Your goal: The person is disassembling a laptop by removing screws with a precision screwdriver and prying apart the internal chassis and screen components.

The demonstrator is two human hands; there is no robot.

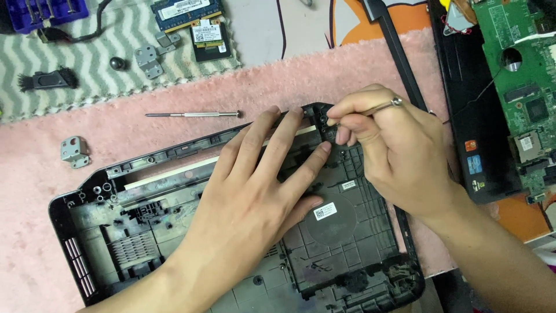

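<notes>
L hand (pixel 255 191) flat on laptop base (pixel 353 232), R hand (pixel 394 150) pinching screwdriver (pixel 370 109), spare driver (pixel 194 115) & hinge bracket (pixel 75 152) nearby

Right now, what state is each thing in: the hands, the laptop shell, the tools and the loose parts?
Left hand: flat, fingers spread, pressing on the laptop base shell.
Right hand: pinching a thin screwdriver at the shell's far corner.
Laptop base shell: black, emptied, inside facing up, on the pink mat.
Spare screwdriver: lying flat on the mat, untouched.
Metal hinge bracket: loose on the mat.
Green circuit board: bare, lying at far right.
</notes>
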